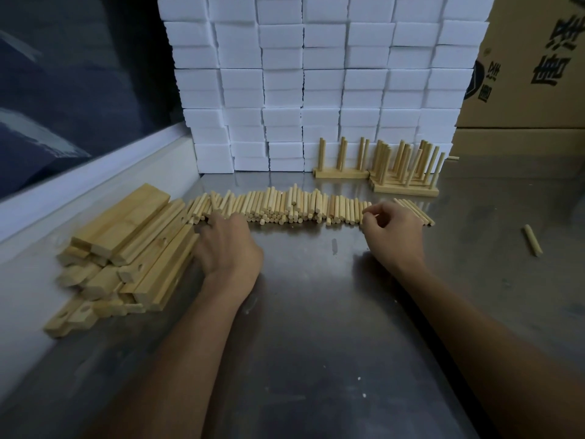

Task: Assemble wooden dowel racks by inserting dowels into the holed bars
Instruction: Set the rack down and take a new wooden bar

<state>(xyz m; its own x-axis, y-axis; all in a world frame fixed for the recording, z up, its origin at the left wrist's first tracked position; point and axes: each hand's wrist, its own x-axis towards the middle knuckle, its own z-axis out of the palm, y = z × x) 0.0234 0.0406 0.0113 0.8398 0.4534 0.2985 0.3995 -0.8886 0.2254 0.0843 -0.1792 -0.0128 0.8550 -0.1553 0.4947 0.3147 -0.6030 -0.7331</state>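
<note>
Both my hands are at the near edge of the dowel row, on the steel table (pixel 310 312).

My left hand (pixel 226 245) lies palm down, its fingertips at the junction of the holed bars (pixel 126 245) and the loose dowels (pixel 285 205); whether it grips anything I cannot tell. My right hand (pixel 392 231) has its fingers curled, the tips at the dowel ends; a pinch cannot be confirmed. Assembled racks (pixel 380 167) stand behind the row, against stacked white foam blocks (pixel 316 80). One stray dowel (pixel 532 240) lies well apart on the right.
</note>
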